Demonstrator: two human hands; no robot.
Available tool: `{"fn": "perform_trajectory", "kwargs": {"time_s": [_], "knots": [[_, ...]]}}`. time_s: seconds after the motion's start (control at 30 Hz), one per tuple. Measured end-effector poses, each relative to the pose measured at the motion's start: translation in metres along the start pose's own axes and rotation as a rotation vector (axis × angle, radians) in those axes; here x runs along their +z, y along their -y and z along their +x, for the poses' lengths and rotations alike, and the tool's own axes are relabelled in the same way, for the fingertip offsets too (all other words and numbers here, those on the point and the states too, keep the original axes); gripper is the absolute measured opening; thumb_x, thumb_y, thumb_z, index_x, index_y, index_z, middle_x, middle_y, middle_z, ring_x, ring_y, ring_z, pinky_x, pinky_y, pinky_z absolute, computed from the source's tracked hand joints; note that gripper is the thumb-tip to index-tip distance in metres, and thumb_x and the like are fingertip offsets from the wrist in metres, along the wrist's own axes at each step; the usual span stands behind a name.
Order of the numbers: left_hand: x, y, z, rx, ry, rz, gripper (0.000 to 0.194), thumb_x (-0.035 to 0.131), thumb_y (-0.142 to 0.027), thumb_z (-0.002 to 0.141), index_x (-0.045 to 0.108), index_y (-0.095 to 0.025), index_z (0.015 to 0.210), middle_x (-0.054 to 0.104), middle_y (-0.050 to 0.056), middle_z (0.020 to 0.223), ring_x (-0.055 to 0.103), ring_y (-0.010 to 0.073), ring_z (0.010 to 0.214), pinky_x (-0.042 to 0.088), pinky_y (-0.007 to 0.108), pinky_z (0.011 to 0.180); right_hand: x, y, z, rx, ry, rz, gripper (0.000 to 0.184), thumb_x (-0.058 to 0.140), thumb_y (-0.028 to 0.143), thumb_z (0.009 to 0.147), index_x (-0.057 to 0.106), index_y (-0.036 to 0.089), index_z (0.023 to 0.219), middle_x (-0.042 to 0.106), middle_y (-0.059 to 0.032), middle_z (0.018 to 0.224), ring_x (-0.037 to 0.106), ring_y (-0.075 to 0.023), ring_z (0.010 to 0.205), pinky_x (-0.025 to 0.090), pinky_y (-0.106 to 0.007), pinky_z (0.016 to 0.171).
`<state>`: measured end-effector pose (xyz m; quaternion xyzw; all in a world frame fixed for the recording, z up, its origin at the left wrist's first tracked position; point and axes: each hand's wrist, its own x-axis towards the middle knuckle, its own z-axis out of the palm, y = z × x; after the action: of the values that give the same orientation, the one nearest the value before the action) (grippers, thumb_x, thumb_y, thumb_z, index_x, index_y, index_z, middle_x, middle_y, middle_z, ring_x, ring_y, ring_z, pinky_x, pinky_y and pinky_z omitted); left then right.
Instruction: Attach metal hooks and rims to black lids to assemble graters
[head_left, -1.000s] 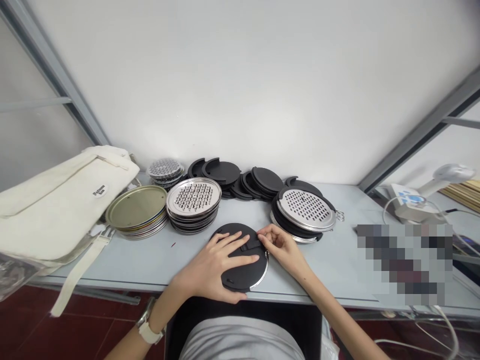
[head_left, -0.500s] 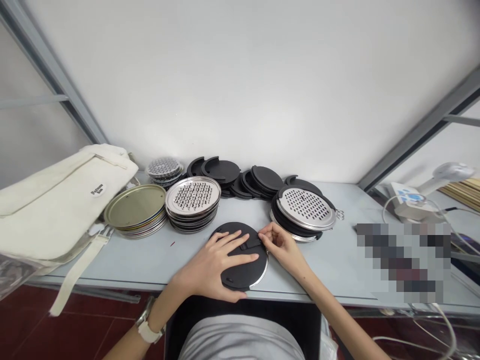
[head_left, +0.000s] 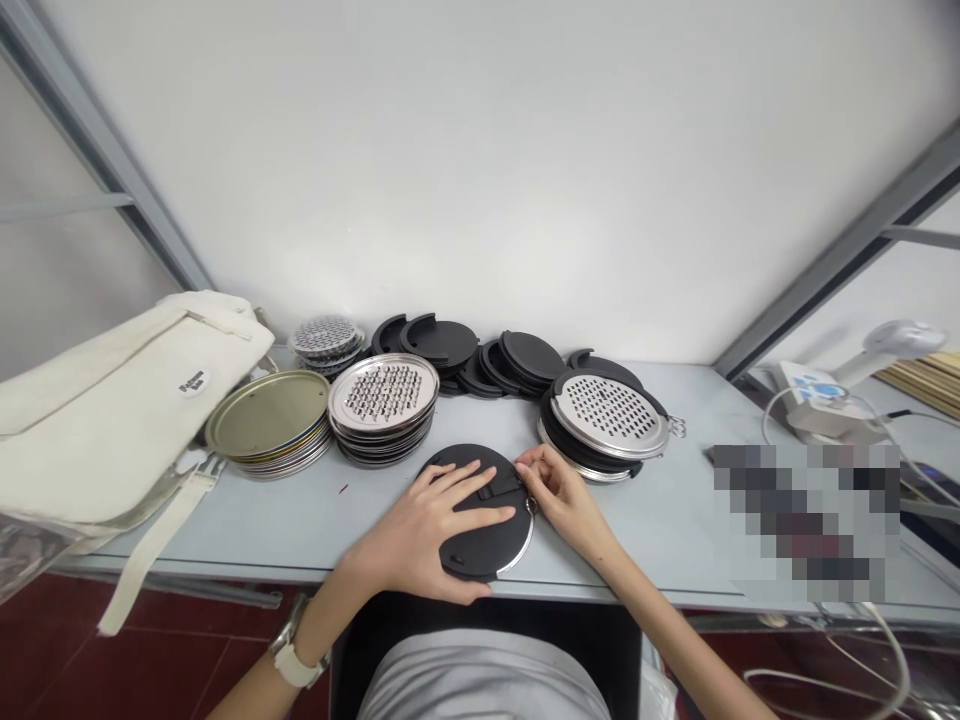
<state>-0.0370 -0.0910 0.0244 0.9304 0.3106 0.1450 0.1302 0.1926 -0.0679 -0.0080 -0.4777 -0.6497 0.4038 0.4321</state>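
Note:
A round black plastic disc (head_left: 480,548) with a silver metal rim lies on the table in front of me. My left hand (head_left: 429,528) rests flat across it, fingers spread, pressing on its upper face. At the disc's right edge my right hand (head_left: 559,492) is closed in a pinch. Whatever its fingertips grip is hidden. A small metal ring (head_left: 533,506) shows just below those fingers. Beyond my right hand stands a stack of grater discs (head_left: 611,408) in black holders, with metal rings at its right side.
Left of the hands stand a stack of metal grater plates (head_left: 382,395) and a stack of golden plates (head_left: 266,415). Several black discs (head_left: 442,342) line the wall. A cream bag (head_left: 120,400) leans at left. A white device (head_left: 817,400) and cables are at right.
Both hands keep almost the same place on the disc. The small metal ring beneath my right fingers shows more plainly now.

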Motion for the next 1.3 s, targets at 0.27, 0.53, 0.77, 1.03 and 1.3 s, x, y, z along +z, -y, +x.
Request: {"fn": "perform_trajectory", "kwargs": {"time_s": [0.27, 0.53, 0.77, 1.03, 1.3], "knots": [[0.0003, 0.0, -0.0002, -0.004, 0.004, 0.002, 0.078, 0.075, -0.047, 0.067, 0.046, -0.035, 0.138, 0.029, 0.004, 0.155, 0.029, 0.0338, 0.14, 0.022, 0.049, 0.113, 0.0009, -0.003, -0.0005, 0.009, -0.012, -0.013, 0.033, 0.052, 0.05, 0.091, 0.049, 0.021, 0.077, 0.042, 0.0051, 0.06, 0.041, -0.012, 0.054, 0.034, -0.025, 0.052], [0.0015, -0.0008, 0.0002, -0.015, -0.003, 0.009, 0.079, 0.075, -0.046, 0.066, 0.046, -0.036, 0.138, 0.029, 0.003, 0.155, 0.029, 0.034, 0.14, 0.023, 0.05, 0.112, 0.0036, -0.005, -0.0031, -0.03, -0.051, -0.076, 0.027, 0.048, 0.047, 0.094, 0.053, 0.021, 0.088, 0.045, 0.0039, 0.064, 0.045, -0.0138, 0.058, 0.038, -0.025, 0.057], [0.0, -0.0014, 0.001, -0.014, 0.002, 0.007, 0.077, 0.075, -0.046, 0.067, 0.047, -0.035, 0.138, 0.029, 0.003, 0.155, 0.029, 0.0331, 0.14, 0.023, 0.049, 0.113, 0.0021, -0.0045, -0.0017, 0.003, -0.03, -0.023, 0.027, 0.053, 0.044, 0.093, 0.052, 0.02, 0.08, 0.043, 0.0046, 0.061, 0.041, -0.0123, 0.056, 0.034, -0.025, 0.053], [0.0002, -0.0022, 0.0014, -0.037, 0.006, 0.002, 0.079, 0.076, -0.046, 0.065, 0.047, -0.037, 0.137, 0.029, 0.002, 0.155, 0.029, 0.0335, 0.14, 0.023, 0.05, 0.113, 0.003, -0.0028, -0.0039, -0.03, -0.043, -0.071, 0.028, 0.046, 0.041, 0.096, 0.048, 0.021, 0.077, 0.043, 0.0037, 0.063, 0.043, -0.0133, 0.059, 0.035, -0.026, 0.056], [0.0026, -0.0017, 0.001, -0.047, 0.002, 0.0, 0.081, 0.077, -0.043, 0.063, 0.046, -0.037, 0.138, 0.027, 0.001, 0.155, 0.028, 0.0314, 0.141, 0.022, 0.048, 0.114, 0.0033, -0.0013, -0.0057, -0.09, -0.044, -0.187, 0.023, 0.042, 0.035, 0.099, 0.046, 0.022, 0.08, 0.048, 0.003, 0.067, 0.046, -0.0138, 0.06, 0.036, -0.026, 0.06]]}}
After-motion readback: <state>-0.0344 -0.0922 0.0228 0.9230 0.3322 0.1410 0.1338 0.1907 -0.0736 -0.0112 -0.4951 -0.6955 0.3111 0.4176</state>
